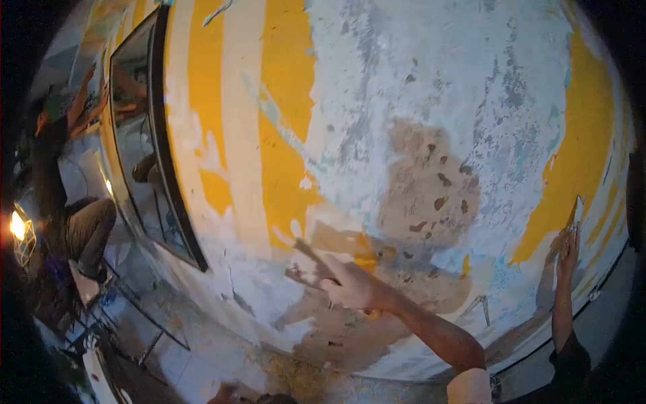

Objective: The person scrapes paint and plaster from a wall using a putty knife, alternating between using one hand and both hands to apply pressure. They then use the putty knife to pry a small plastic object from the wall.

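My right hand reaches up from the lower right and grips a scraper, index finger laid along it. The wide blade lies against the wall, at the edge of a bare brown patch where the paint is gone. Yellow and white paint stripes remain above and to the left of the blade. My left hand is out of view.
At the right, another person's arm in a dark sleeve holds a scraper against yellow paint. A dark-framed window sits at the left, with a person crouched beside it. Debris lies on the floor below, near a bright lamp.
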Demonstrator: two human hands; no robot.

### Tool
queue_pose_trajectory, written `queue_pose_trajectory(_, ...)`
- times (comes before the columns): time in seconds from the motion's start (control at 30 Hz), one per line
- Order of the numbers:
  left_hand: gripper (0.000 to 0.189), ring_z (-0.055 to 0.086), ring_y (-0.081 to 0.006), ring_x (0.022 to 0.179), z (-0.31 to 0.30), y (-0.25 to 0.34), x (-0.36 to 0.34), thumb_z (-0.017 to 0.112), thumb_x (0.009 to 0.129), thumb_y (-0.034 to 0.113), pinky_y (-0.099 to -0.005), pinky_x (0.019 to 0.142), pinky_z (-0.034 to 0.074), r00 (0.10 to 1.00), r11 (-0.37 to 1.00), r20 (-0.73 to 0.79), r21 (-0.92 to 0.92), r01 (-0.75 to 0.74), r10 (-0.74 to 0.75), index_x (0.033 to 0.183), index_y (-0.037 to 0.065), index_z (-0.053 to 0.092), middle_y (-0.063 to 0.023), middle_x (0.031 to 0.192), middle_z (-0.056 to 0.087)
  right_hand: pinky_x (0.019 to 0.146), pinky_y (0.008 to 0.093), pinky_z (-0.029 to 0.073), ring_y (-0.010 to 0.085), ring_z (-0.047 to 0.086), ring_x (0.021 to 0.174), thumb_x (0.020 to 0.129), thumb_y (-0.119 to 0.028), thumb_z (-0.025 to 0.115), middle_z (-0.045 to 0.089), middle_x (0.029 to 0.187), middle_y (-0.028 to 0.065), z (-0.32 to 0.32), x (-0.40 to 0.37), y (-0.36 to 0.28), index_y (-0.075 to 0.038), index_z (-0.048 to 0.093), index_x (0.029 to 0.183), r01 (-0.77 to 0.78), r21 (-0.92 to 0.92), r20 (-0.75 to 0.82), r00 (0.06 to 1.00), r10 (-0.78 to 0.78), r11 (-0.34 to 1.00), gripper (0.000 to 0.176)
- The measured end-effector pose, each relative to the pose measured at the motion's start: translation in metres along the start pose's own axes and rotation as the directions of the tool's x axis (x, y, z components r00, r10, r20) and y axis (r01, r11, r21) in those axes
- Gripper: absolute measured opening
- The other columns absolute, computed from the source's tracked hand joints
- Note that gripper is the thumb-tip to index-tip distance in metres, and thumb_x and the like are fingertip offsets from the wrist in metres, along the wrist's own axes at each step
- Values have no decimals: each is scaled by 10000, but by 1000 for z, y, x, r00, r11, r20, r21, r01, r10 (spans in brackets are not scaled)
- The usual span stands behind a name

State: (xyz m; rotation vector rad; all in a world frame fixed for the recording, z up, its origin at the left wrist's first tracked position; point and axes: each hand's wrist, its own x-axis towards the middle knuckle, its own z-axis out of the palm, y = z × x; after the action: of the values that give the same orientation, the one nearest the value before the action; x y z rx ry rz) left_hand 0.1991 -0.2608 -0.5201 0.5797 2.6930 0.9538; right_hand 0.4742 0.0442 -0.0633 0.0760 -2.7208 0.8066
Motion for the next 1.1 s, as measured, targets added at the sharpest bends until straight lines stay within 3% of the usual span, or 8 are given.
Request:
queue_pose_trajectory(0.07, 306, 566, -456, 1142, 31, -45, -28, 633, 886, 182, -478, 967, 456, 999, 999, 20, 19, 36, -37, 1157, 44, 673, -270, 1247, 592, 681, 360, 552, 211, 646, 762, 1054, -206, 492, 492, 1472, 205, 3, -43, -3, -194, 129, 1623, -340, 268, 55, 940, 338, 902, 675)
queue_pose_trajectory(0.13, 318, 581, -449, 1118, 56, -62, -21, 641, 878, 214, -484, 951, 462, 999, 999, 19, 29, 30, -30, 1145, 46, 680, -267, 1217, 609, 641, 339, 538, 169, 631, 731, 1060, -154, 459, 554, 1417, 178, 35, -99, 64, -205, 134, 1624, -93, -309, -305, 952, -6, 946, 653)
queue_pose_trajectory(0.23, 340, 603, -439, 1083, 69, -138, -80, 651, 867, 262, -493, 926, 472, 992, 989, 65, 108, 97, -105, 1128, 48, 692, -263, 1172, 634, 623, 380, 532, 212, 640, 724, 1058, -168, 472, 673, 1229, 151, 15, -124, -29, -194, 174, 1617, -311, 504, -167, 880, 444, 806, 634)
queue_pose_trajectory(0.33, 366, 625, -429, 1048, 75, -193, -124, 662, 856, 310, -502, 901, 483, 983, 973, 95, 185, 138, -158, 1111, 51, 703, -259, 1127, 659, 616, 428, 523, 266, 647, 722, 1017, -147, 537, 724, 1039, 135, 46, -124, -47, -178, 225, 1603, -743, 423, -22, 563, 826, 518, 665)
queue_pose_trajectory(0.5, 418, 663, -412, 989, 74, -257, -173, 680, 837, 391, -517, 859, 499, 967, 934, 154, 328, 145, -204, 1082, 55, 722, -253, 1051, 701, 725, 438, 531, 357, 672, 843, 943, -134, 627, 698, 1003, 193, 223, -166, 48, -70, 262, 1555, -460, 132, -309, 823, 477, 878, 715)
queue_pose_trajectory(0.6, 395, 678, -425, 808, 97, -215, -125, 660, 862, 362, -537, 732, 505, 976, 991, -216, 131, -9, 38, 947, -19, 723, -272, 835, 685, 810, 439, 522, 388, 660, 979, 940, -132, 626, 661, 1094, 238, 244, -138, 3, -11, 287, 1521, -311, 87, -486, 816, 313, 946, 683)
queue_pose_trajectory(0.83, 420, 452, -116, 644, 37, 19, -87, 588, 972, 342, -351, 588, 392, 979, 831, 186, -555, 33, 85, 833, -54, 599, -45, 664, 497, 878, 445, 505, 388, 625, 1093, 982, -180, 591, 618, 1196, 274, 262, -130, -9, 29, 413, 1446, -458, 517, -354, 654, 668, 723, 539)
queue_pose_trajectory(1.1, 413, 501, -88, 696, -76, 314, -70, 525, 1047, 361, -278, 610, 425, 836, 440, 178, -894, -83, 520, 966, -22, 658, -9, 774, 573, 419, 326, 379, 120, 479, 459, 1064, -321, 469, 520, 601, 71, 179, -75, 25, -135, 284, 1527, -360, 664, -394, 576, 716, 655, 532)
